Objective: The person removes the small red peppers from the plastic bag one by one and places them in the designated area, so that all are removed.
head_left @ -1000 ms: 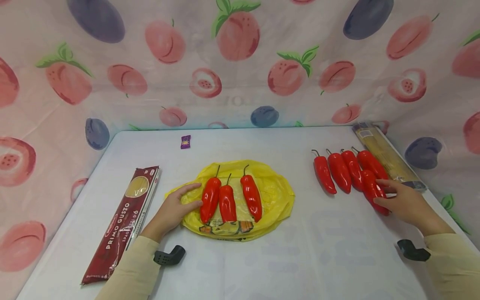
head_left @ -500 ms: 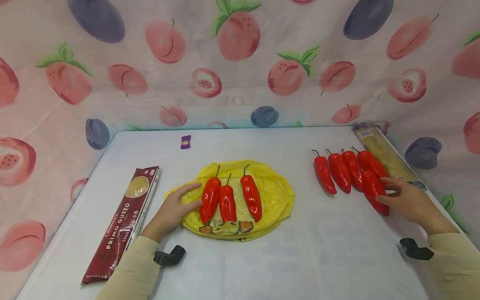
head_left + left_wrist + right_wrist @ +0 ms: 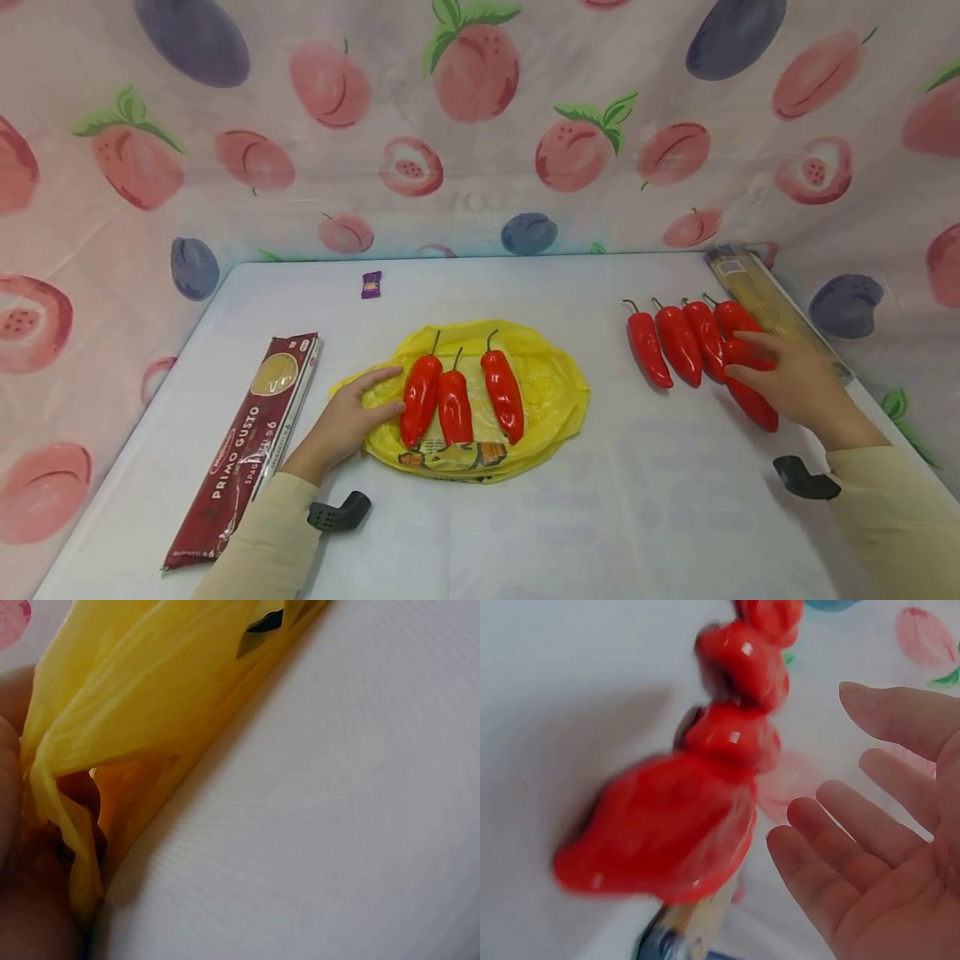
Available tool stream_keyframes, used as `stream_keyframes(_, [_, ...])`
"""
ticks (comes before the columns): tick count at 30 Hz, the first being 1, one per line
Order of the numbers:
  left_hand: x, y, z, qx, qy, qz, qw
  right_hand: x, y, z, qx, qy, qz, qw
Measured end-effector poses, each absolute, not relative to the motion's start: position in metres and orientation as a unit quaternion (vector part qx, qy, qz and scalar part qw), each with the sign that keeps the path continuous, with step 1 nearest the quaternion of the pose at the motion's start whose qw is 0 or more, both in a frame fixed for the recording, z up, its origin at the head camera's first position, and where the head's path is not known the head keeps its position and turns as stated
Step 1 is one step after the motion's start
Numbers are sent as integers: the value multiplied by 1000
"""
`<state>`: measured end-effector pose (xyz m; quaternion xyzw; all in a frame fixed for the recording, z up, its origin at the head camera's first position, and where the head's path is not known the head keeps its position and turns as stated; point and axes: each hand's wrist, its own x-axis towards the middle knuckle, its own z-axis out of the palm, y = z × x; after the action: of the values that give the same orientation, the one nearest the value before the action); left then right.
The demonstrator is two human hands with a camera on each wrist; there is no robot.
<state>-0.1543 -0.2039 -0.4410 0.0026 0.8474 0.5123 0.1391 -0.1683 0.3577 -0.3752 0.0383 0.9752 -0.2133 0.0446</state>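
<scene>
My left hand (image 3: 347, 423) holds the left edge of a yellow plastic bag (image 3: 558, 392), its thumb and forefinger beside the leftmost pepper (image 3: 422, 400). Two more red peppers lie on the bag, a short one (image 3: 455, 408) and a longer one (image 3: 502, 396). In the left wrist view, the bag's plastic (image 3: 150, 697) covers part of the fingers. My right hand (image 3: 798, 383) hovers over several red peppers on the right, fingers spread and holding nothing. It partly hides the nearest pepper (image 3: 753, 407). In the right wrist view, that hand (image 3: 885, 855) is apart from the blurred peppers (image 3: 667, 825).
A dark red spaghetti packet (image 3: 247, 450) lies left of my left forearm. Behind the right-hand peppers lies a clear pasta packet (image 3: 772, 304) along the table edge. One small purple wrapped sweet (image 3: 371, 284) sits at the back. Fruit-patterned cloth (image 3: 480, 167) rises behind the table.
My right hand has moved off the nearest pepper's right side, then up and left over the peppers. The left hand, the bag and the peppers have stayed put.
</scene>
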Motion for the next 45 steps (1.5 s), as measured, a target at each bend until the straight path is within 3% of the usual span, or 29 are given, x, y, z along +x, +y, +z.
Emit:
stream_keyframes(18, [-154,-204,-441,5,850,508,138,-183,309,-378,13,962,-256,96])
stream_keyframes(45, [-155,-204,-442,-4,849,510,139,-195,297,-390,-32,973,-209,98])
